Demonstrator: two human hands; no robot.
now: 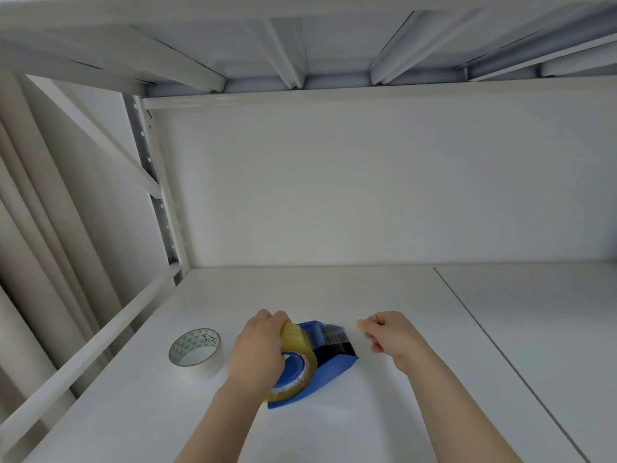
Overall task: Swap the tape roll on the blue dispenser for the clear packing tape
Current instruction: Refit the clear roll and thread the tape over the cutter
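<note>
**tapeguy:** so where's the clear packing tape [296, 335] at right now?

**boxmod:** It's sitting on the blue dispenser [334, 365], right under the left hand [258, 349]. Those fingers are curled over the top of the roll, gripping it. The thumb is hidden, so I can't say more on that.

**tapeguy:** and the other hand?

**boxmod:** The right hand [389, 332] is just past the dispenser's black cutter end, not touching it. Fingers are curled in, thumb and forefinger pinched together. Might be a tape end between them, too blurry to tell tbh. There's also a white tape roll [197, 350] lying flat on the shelf [367, 429], out past the left hand's knuckles, near but apart.
</note>
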